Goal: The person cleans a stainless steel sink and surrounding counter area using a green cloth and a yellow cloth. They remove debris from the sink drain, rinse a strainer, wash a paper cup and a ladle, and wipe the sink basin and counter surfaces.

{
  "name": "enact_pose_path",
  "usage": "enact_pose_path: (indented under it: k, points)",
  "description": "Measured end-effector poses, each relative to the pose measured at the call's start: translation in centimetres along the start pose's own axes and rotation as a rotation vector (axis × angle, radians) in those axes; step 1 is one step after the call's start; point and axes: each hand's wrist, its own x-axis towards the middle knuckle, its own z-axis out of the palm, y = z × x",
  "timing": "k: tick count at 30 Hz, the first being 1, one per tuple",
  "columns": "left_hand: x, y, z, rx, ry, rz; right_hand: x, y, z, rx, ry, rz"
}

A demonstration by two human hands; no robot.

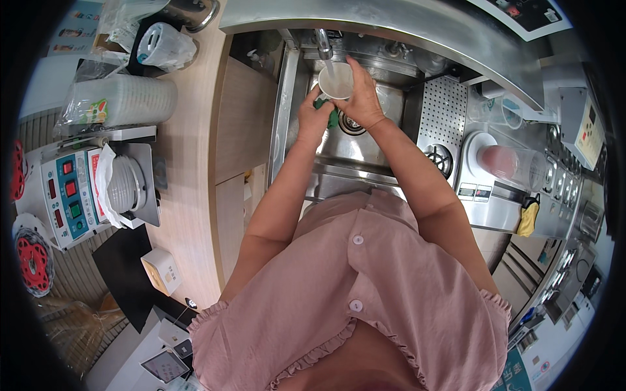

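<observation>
Under the metal faucet (324,45), a white cup (336,93) catches a stream of running water. My right hand (362,97) grips the cup along its right side, fingers wrapped toward the far rim. On the lower left, my left hand (314,117) holds a green cloth or scouring pad (333,119) and touches the cup's side. Both hands are above the stainless steel sink basin (362,150). The drain strainer (351,123) shows just below the cup, partly covered by the hands.
A steel ledge (381,19) overhangs the sink's far side. Right of the basin lie a perforated drain panel (442,110) and a digital scale (474,190) bearing a clear pitcher (530,168). A wooden counter (190,146) at left carries stacked plastic cups (142,100) and a cup-sealing machine (71,195).
</observation>
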Motion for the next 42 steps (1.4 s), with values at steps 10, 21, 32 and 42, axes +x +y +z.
enact_pose_path:
  k: [10,21,32,42]
  points:
    - [1.0,0.3,-0.3,-0.007,0.007,0.001,0.7,-0.2,0.3,0.044,0.014,-0.004]
    - [1.1,0.8,-0.5,-0.049,-0.046,-0.009,0.8,-0.5,0.4,0.090,0.016,0.039]
    - [0.9,1.0,-0.3,-0.026,0.001,-0.012,0.7,-0.9,0.2,0.038,0.019,0.017]
    - [0.2,2.7,-0.4,-0.040,0.004,-0.083,0.8,-1.4,0.4,0.029,0.025,-0.006]
